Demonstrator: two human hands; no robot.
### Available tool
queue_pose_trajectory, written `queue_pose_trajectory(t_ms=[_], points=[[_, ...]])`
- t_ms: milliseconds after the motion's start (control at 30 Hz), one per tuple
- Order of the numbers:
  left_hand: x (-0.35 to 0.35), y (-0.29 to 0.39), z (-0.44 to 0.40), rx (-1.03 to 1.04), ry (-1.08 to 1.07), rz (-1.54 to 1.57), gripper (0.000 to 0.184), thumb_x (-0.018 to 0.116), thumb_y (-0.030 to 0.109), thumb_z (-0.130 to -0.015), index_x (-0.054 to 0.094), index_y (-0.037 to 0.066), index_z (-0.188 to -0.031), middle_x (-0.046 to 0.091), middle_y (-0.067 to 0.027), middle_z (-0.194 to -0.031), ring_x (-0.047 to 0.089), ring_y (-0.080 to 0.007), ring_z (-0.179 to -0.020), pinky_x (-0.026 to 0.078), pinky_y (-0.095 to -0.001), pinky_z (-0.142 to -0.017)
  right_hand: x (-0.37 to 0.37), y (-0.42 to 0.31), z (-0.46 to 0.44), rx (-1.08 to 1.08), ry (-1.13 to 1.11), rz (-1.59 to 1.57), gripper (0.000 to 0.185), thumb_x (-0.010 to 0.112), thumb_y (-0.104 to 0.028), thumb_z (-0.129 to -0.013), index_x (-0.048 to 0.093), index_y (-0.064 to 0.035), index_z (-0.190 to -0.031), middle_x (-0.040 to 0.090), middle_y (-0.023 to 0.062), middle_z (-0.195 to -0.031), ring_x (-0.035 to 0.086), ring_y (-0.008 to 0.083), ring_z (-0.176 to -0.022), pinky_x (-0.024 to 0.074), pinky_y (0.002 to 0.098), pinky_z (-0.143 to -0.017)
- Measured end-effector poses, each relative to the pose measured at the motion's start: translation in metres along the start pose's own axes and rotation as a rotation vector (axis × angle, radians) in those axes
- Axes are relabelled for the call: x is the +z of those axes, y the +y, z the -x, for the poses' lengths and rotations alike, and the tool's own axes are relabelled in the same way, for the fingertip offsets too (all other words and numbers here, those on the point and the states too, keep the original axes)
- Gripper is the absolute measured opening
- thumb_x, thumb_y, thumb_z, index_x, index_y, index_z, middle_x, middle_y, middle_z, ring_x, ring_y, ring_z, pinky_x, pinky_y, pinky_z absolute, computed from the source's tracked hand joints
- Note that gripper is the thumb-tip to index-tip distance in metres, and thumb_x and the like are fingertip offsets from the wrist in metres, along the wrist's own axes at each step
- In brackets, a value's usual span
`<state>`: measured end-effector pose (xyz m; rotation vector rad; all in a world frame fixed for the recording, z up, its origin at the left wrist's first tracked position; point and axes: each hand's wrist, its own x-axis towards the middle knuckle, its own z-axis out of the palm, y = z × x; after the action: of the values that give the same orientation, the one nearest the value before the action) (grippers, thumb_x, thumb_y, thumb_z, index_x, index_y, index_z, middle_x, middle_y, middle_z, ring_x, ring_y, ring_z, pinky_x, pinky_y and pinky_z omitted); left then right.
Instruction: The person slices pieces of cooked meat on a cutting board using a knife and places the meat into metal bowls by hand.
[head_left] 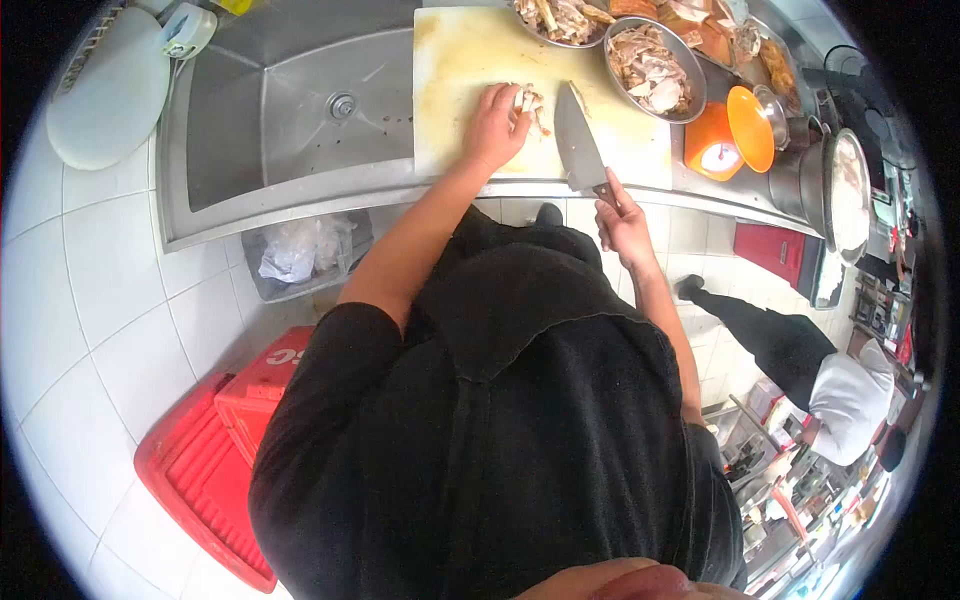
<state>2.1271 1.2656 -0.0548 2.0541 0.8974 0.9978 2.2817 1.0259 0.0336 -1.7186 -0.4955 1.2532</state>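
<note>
On the cutting board (445,65), the left hand (497,128) curls its fingers over some chopped meat (532,103); I can't tell if they're pinching or just resting on it. The right hand (625,225) is wrapped around the handle of the knife (580,140), blade beside the meat, not in it. For clean cuts I'd tuck those left fingertips, thumb too, and let the knuckles guide the blade. Watch the handle, it hangs over the counter edge (545,188). The bowl (699,88) of meat sits near enough on the right, fwiw.
</note>
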Motion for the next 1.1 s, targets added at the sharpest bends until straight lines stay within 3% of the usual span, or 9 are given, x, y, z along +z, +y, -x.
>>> queue_pose_trajectory(t_ms=[33,100,300,567,667,733,933,967,1100], points=[[0.003,0.003,-0.003,-0.041,-0.021,0.054,0.05,0.076,0.019,-0.088,0.059,0.005,-0.133,0.057,-0.0206,-0.137,0.058,-0.0409,-0.122,0.051,-0.0473,-0.104,-0.001,-0.002,-0.001,0.076,-0.011,-0.023,0.064,0.054,-0.005,-0.107,0.036,-0.023,-0.166,0.052,-0.0011,-0.078,0.043,0.0068,-0.05,0.0408,0.0235,-0.043],[0.014,0.002,-0.006,-0.125,-0.056,0.157,0.049,0.075,0.018,-0.088,0.059,0.006,-0.133,0.056,-0.02,-0.138,0.059,-0.0404,-0.122,0.052,-0.0467,-0.102,0.007,0.005,-0.009,0.071,-0.041,-0.055,0.064,0.055,-0.007,-0.108,0.036,-0.0242,-0.166,0.052,-0.0008,-0.077,0.043,0.0075,-0.049,0.0405,0.0237,-0.043],[0.041,0.004,-0.015,0.007,0.193,-0.034,0.044,0.076,0.014,-0.086,0.062,0.005,-0.127,0.059,-0.0201,-0.131,0.06,-0.0423,-0.118,0.053,-0.0469,-0.1,0.054,-0.013,-0.036,0.04,-0.21,-0.087,0.066,0.056,-0.008,-0.107,0.032,-0.0187,-0.167,0.054,0.0009,-0.078,0.048,0.0102,-0.051,0.0422,0.0254,-0.044],[0.038,0.051,-0.084,-0.01,0.275,0.041,0.032,0.073,0.009,-0.09,0.069,0.003,-0.12,0.064,-0.0197,-0.124,0.063,-0.0384,-0.115,0.053,-0.0441,-0.1,0.021,-0.073,-0.049,-0.097,-0.23,-0.08,0.065,0.058,-0.005,-0.105,0.038,-0.0172,-0.165,0.053,-0.0003,-0.075,0.046,0.0084,-0.053,0.0405,0.027,-0.043],[0.049,0.064,-0.145,0.188,0.38,0.019,0.029,0.072,0.01,-0.091,0.07,0.002,-0.119,0.067,-0.0197,-0.118,0.065,-0.0374,-0.112,0.053,-0.0423,-0.099,-0.003,-0.114,-0.058,-0.116,-0.21,-0.03,0.065,0.06,-0.007,-0.103,0.037,-0.0091,-0.164,0.073,0.0064,-0.113,0.051,0.009,-0.059,0.0451,0.0287,-0.043],[0.058,0.06,-0.184,0.153,0.35,-0.01,0.028,0.072,0.012,-0.092,0.071,0.002,-0.118,0.068,-0.0192,-0.116,0.066,-0.0374,-0.11,0.054,-0.0425,-0.098,-0.018,-0.129,-0.06,-0.176,-0.172,-0.037,0.064,0.06,-0.006,-0.102,0.039,-0.0093,-0.163,0.072,0.0096,-0.13,0.059,0.0103,-0.074,0.0514,0.0252,-0.059],[0.084,0.02,-0.257,0.131,0.14,-0.256,0.027,0.069,0.022,-0.096,0.074,0.004,-0.114,0.07,-0.0196,-0.112,0.067,-0.0385,-0.105,0.054,-0.0459,-0.094,-0.082,-0.083,-0.061,-0.396,-0.059,-0.053,0.066,0.061,0.001,-0.101,0.04,-0.0095,-0.163,0.068,0.0115,-0.138,0.067,0.0144,-0.105,0.0529,0.0238,-0.086],[0.086,0.013,-0.261,0.122,0.093,-0.294,0.027,0.068,0.024,-0.097,0.075,0.004,-0.113,0.071,-0.0197,-0.11,0.067,-0.0388,-0.104,0.054,-0.0466,-0.093,-0.093,-0.08,-0.05,-0.328,-0.059,-0.125,0.066,0.06,0.004,-0.1,0.042,-0.0105,-0.162,0.066,0.0129,-0.141,0.066,0.0182,-0.122,0.05,0.0257,-0.099],[0.084,0.01,-0.263,0.295,0.215,-0.221,0.024,0.067,0.022,-0.097,0.076,0.002,-0.107,0.071,-0.0188,-0.102,0.067,-0.0392,-0.099,0.054,-0.0471,-0.091,-0.128,-0.077,-0.017,-0.23,-0.045,-0.063,0.065,0.059,0.005,-0.1,0.044,-0.011,-0.161,0.065,0.0145,-0.143,0.063,0.0206,-0.131,0.0477,0.0299,-0.106]])
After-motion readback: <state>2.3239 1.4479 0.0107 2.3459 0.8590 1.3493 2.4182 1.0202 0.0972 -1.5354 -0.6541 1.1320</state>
